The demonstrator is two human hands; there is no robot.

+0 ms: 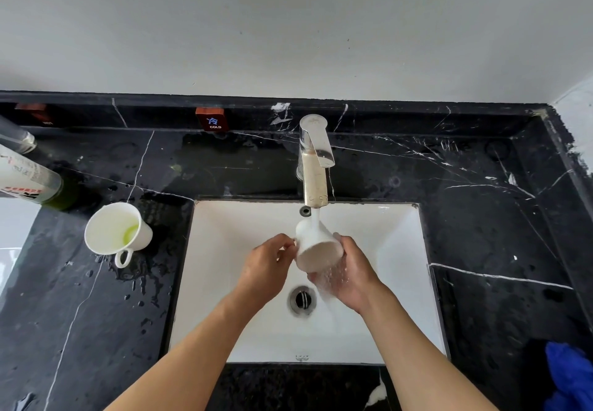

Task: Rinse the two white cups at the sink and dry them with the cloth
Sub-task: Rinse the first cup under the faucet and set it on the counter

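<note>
Over the white sink point(401, 282) I hold a white cup point(316, 250) tilted, mouth toward me, under the running water from the tap point(314, 166). My left hand point(266, 269) pinches the cup's left side, where the handle seems to be. My right hand point(348, 274) cups its right side and underside, and water runs over the fingers. A second white cup point(117, 229) stands upright on the black counter left of the sink, with a little yellow-green liquid inside and its handle toward me. A blue cloth point(568, 375) lies at the counter's right front corner.
The black marble counter point(481, 218) is wet left of the sink. Two bottles point(29, 179) lean at the far left edge. A small "COLD" sign point(211, 120) stands against the back ledge. The drain point(301, 300) is open below my hands.
</note>
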